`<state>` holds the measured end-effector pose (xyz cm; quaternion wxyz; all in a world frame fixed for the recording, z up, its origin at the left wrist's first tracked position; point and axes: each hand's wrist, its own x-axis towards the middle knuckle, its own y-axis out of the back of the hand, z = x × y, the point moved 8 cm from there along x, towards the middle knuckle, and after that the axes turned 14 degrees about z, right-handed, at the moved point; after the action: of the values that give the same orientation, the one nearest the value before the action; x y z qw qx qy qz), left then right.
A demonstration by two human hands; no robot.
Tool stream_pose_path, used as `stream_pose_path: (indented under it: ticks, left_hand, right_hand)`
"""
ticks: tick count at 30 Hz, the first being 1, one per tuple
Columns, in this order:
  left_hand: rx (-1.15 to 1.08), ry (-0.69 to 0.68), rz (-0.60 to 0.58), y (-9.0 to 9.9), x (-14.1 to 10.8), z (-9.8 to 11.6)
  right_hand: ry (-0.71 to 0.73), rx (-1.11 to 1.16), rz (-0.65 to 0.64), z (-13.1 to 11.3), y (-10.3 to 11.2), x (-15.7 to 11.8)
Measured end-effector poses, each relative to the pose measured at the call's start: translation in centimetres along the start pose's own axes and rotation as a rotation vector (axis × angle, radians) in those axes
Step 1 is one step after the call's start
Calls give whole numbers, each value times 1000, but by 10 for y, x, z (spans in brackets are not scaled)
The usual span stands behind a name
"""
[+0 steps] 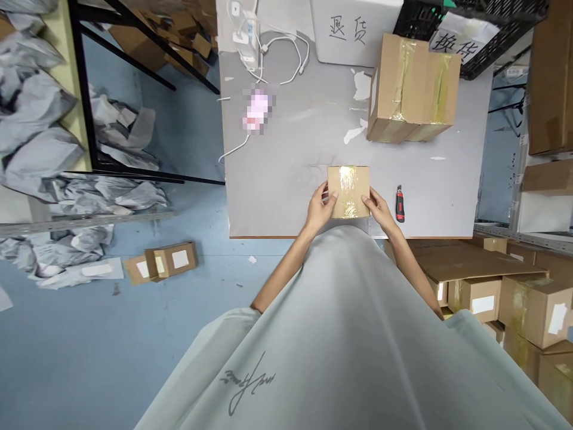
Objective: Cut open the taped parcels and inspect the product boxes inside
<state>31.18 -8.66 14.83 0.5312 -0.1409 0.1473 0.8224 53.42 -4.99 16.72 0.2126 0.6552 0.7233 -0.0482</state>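
A small cardboard box (pixel 335 206) with clear tape down its middle is at the front of the grey table (pixel 286 197). My left hand (pixel 320 206) grips its left side, thumb on the top face and fingers along the side. On the opposite side my right hand (pixel 379 210) grips it the same way. Both hands are closed on the box; some fingertips are hidden behind it. To the right of my right hand lies a red and black utility knife (pixel 400 206). Whether the box rests on the table or is lifted slightly, I cannot tell.
Two taped cardboard boxes (pixel 414 89) stand at the back right, near a white bin (pixel 353 36) and a black crate (pixel 478 54). A power strip (pixel 251 42) with white cables lies back left. Stacked boxes (pixel 519 298) fill the right; grey parcels (pixel 36 107) fill the left shelves.
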Motion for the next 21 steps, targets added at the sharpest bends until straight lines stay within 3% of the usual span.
stream_pose_path:
  ticks: [5,9,12,15,18,21]
  left_hand:
    - [-9,-29,-49,-8,-1,9]
    - [-58,16,-120,-19,-10,8]
    - [-86,111,-121,-23,-6,-9]
    - [-1,285,-14,-18,9,-40]
    - [76,447,40,-25,21,-65]
    - [33,497,-53,-49,25,-72]
  right_hand:
    - [12,-2,55,-1,7,-1]
    - [-40,-55,151,19,37,8]
    - [0,-126,319,28,79,14]
    - [88,-200,499,25,117,11]
    - [110,-264,465,20,124,6]
    - [100,-317,436,18,120,5]
